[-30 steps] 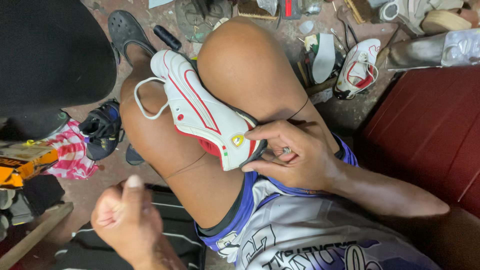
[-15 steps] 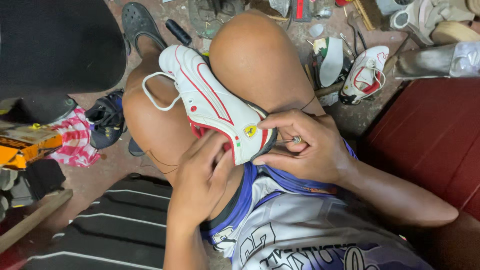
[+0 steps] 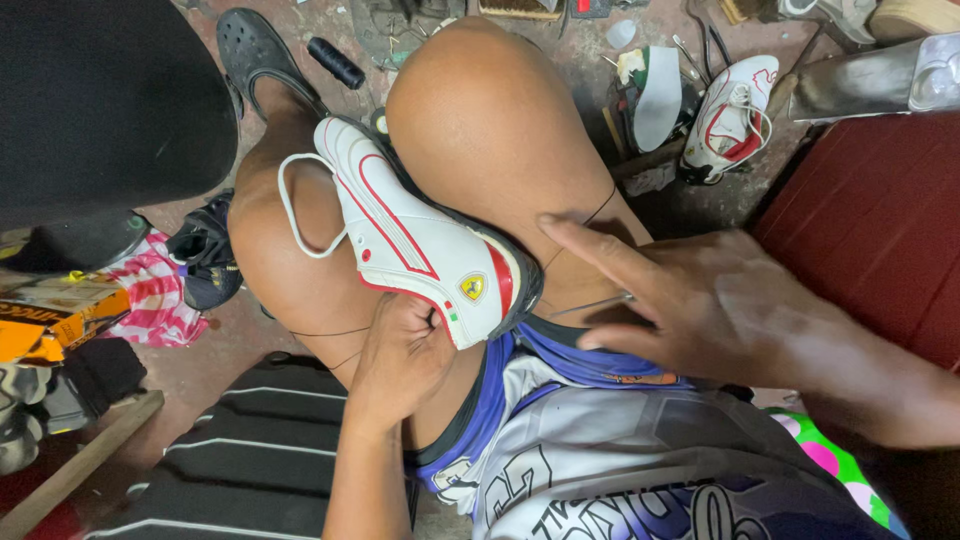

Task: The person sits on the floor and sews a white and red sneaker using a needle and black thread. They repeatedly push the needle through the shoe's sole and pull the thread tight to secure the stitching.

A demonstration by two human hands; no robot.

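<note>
The left hand point(image 3: 400, 355) is curling shut around the heel end of a white sneaker point(image 3: 420, 240) with red trim, gripping it from below, while the right hand point(image 3: 690, 305) is spreading open and flat across the thigh at centre right of the frame, fingers point(image 3: 590, 245) extended; a thin metal needle point(image 3: 590, 305) is showing just under it, though whether the hand is actually pinching it cannot be told. The sneaker is lying wedged between the person's two raised knees at the centre of the frame, toe pointing to the upper left, a loose white lace point(image 3: 290, 205) looping off its side.

The shoe looks light and fairly soft in the upper, stiffer along the sole, with a smooth, possibly slippery skin; the firm heel and sole edge seem the safest places to take hold. A dark thread point(image 3: 600, 210) is running across the knee. Its mate, a second white sneaker point(image 3: 730, 115), is lying on the floor point(image 3: 200, 370) at the upper right, beside a loose insole point(image 3: 660, 95), with a black clog point(image 3: 255, 50) at the upper left.
</note>
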